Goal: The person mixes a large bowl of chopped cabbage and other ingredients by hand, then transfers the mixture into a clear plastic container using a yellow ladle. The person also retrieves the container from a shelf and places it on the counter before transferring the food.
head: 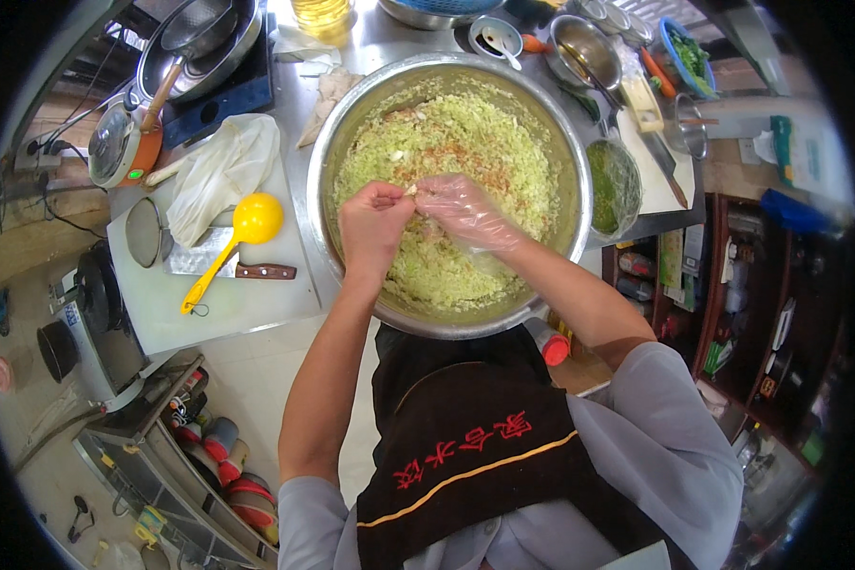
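Note:
A large stainless steel bowl (581,214) holds finely chopped pale green vegetable (463,285), with orange-brown bits (463,160) spread near the middle. Over the mixture my bare left hand (376,224) and my right hand (463,209), in a clear plastic glove, meet at the fingertips. Between them they pinch a small pale piece of food (411,191); what it is exactly I cannot tell. The glove is loose and wrinkled around the right wrist. Parts of the mixture are hidden under both hands.
Left of the bowl, a cleaver (265,271), yellow ladle (258,218) and white cloth (221,178) lie on a cutting board (285,299). A knife (659,160) rests at the right beside a bowl of green liquid (609,187). Behind stands a sauce bowl with a spoon (499,44).

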Demonstrator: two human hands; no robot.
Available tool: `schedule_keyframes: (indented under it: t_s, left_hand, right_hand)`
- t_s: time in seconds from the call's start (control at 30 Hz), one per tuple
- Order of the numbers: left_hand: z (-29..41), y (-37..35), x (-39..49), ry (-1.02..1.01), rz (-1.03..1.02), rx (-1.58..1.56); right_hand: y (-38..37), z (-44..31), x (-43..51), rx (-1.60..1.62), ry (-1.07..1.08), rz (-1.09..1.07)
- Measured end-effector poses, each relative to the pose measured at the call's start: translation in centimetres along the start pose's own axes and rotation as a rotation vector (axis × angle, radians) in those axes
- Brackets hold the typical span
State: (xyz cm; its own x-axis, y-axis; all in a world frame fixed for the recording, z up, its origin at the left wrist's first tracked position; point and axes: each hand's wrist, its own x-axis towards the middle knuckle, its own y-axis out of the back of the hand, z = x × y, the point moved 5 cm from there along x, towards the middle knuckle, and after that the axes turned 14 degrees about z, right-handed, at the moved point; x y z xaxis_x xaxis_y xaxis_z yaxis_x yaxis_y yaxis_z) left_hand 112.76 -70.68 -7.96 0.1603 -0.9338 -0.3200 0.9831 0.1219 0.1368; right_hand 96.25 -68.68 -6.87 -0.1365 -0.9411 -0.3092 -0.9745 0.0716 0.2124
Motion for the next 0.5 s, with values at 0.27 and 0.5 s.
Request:
schedule_keyframes:
  t_s: [0.27, 0.5]
  left_hand:
    - [0.0, -0.1, -0.2, 0.133, -0.020, -0.035]
    - [0.1, 0.2, 0.0, 0.195, -0.002, -0.146]
  right_hand:
    - [-0.3, 0.5, -0.2, -0.040, -0.088, 0.001]
    - [-0.9, -0.1, -0.5, 0.142, -0.229, -0.121]
